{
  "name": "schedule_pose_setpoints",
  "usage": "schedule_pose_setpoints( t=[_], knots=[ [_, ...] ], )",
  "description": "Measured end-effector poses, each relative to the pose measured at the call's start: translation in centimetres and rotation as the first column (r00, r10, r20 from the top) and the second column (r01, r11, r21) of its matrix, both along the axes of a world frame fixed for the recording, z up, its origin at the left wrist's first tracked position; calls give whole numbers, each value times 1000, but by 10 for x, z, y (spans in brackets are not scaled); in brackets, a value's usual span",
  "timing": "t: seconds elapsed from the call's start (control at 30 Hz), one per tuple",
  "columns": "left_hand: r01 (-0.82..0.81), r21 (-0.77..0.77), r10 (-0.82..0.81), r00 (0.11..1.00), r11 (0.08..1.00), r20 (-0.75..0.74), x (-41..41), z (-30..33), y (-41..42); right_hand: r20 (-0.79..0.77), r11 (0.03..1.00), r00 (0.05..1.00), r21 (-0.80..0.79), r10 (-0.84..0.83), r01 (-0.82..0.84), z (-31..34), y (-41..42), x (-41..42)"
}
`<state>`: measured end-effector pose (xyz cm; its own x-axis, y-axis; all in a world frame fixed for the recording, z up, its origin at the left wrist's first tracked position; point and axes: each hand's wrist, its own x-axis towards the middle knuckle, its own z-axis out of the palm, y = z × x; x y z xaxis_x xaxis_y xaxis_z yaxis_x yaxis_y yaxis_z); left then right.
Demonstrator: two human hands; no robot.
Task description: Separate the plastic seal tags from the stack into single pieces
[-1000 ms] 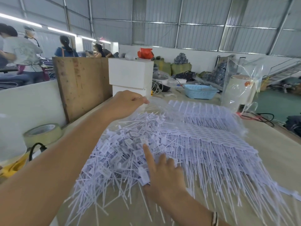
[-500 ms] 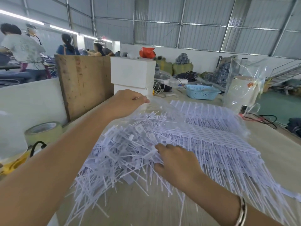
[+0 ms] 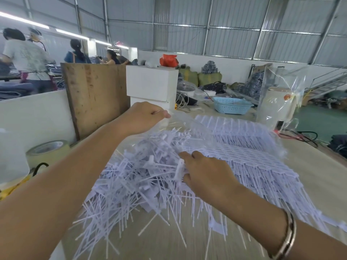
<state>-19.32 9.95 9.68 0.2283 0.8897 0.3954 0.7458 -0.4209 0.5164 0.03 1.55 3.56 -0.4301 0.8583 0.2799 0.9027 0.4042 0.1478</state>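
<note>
Your left hand (image 3: 144, 117) pinches the clear bag (image 3: 185, 126); your right hand (image 3: 204, 175) grips loose tags (image 3: 142, 177) from the pile

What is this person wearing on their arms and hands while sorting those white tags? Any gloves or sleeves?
No gloves and no sleeves show: both forearms are bare right to the frame edge. The left hand wears nothing visible. The right hand is bare too, but its wrist carries a slim metal bangle, silvery with a darker band running along its middle. No watch or ring can be seen.
</note>
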Motion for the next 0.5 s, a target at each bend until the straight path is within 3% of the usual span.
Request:
schedule_pose_setpoints(
  t=[0.23, 0.5],
  knots=[
    [2, -6, -2, 1000, 1000, -9, -2, 3, 4, 47, 985, 998, 170, -50, 41, 19, 8, 5],
    [70, 62, -70, 997, 996, -14, 6, 18, -3, 83, 984, 988, 137, -129, 117, 39, 60, -27]
  ],
)
